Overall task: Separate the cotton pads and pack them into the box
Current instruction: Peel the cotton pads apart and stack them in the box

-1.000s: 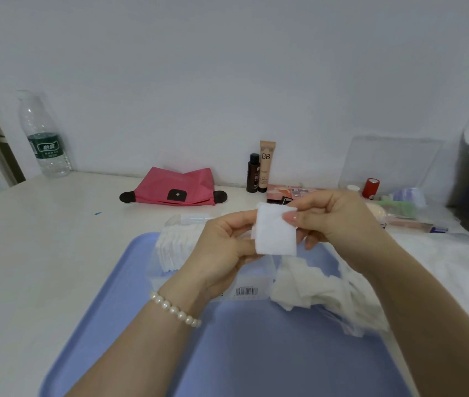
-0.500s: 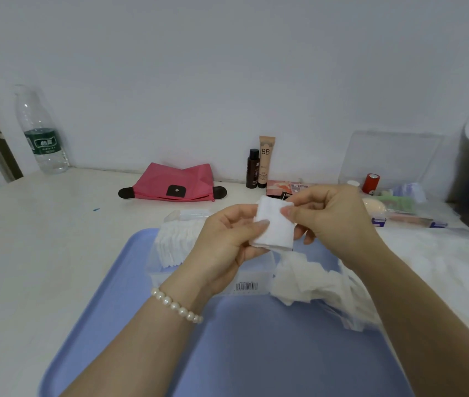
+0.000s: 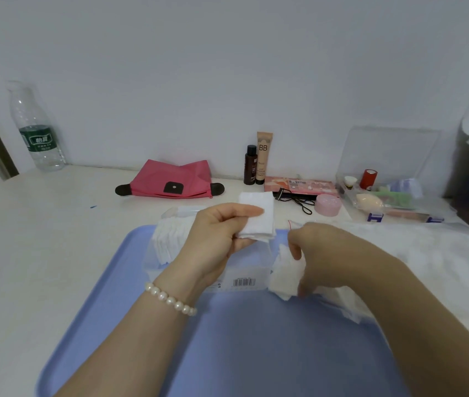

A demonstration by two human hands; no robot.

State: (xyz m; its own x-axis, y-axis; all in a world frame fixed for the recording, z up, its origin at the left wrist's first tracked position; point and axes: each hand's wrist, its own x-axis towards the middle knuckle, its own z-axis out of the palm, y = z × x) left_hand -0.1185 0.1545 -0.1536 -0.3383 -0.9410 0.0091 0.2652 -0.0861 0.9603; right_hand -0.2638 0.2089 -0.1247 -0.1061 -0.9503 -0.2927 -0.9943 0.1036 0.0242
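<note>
My left hand holds a small stack of white square cotton pads upright between thumb and fingers, above the clear plastic box. That box sits on the blue tray and has a row of pads standing in its left end; a barcode label shows on its front. My right hand has come down to the loose heap of pads at the tray's right, fingers curled and pinching pads there. Part of the heap is hidden under that hand.
Along the wall stand a water bottle, a pink pouch, a dark bottle and a BB tube. A pink round case, a palette and a clear organiser lie back right. White fluffy cloth covers the right.
My right hand let go of the pads held in front of me and dropped down right onto the loose heap. The left hand kept the pads and lifted them slightly.
</note>
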